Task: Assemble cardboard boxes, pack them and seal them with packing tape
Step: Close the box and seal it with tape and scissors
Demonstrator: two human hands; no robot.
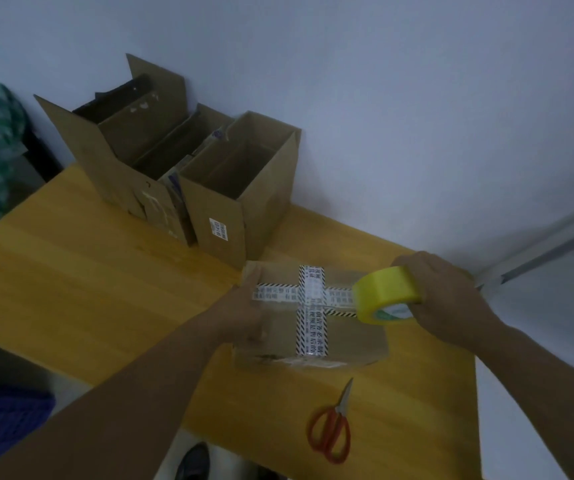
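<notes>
Left hand (pixel 244 317) fingers clamp the box (pixel 344 341) by its left edge, steadying it; right hand (pixel 448 299) fingers grip the tape roll (pixel 382 294), apparently for sealing.

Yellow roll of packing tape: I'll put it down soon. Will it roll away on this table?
On edge, the round yellow roll of packing tape would probably roll; flat on the wooden table, it likely stays. Thickly wound, probably stiff.

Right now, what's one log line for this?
left hand: holds small brown cardboard box | right hand: grips yellow packing tape roll at box top | red-handled scissors: lying untouched
</notes>
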